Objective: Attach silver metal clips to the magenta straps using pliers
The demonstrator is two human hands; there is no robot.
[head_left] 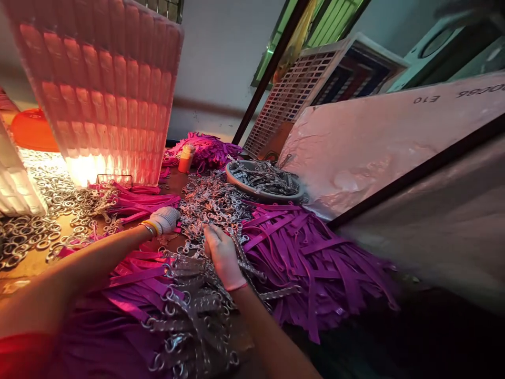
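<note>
My left hand [164,220], in a white knit glove, is closed beside a bundle of purple straps [145,202]. A bit of purple shows under its fingertips, but what it grips is hidden. My right hand [223,255], in a thin pale glove, has its fingers pressed together at the near edge of a heap of small metal snap hooks [213,202]. I cannot make out what is in them. Twisted metal chains [248,263] lie just right of that hand. Purple straps with chains and rings [177,316] at their ends lie below both hands.
A basin of chains [264,179] stands behind the hooks. More purple straps [311,258] spread over the right side. Metal rings [23,237] cover the left, near an upright ribbed translucent panel [106,95] lit from behind. An orange bottle [186,159] stands at the back.
</note>
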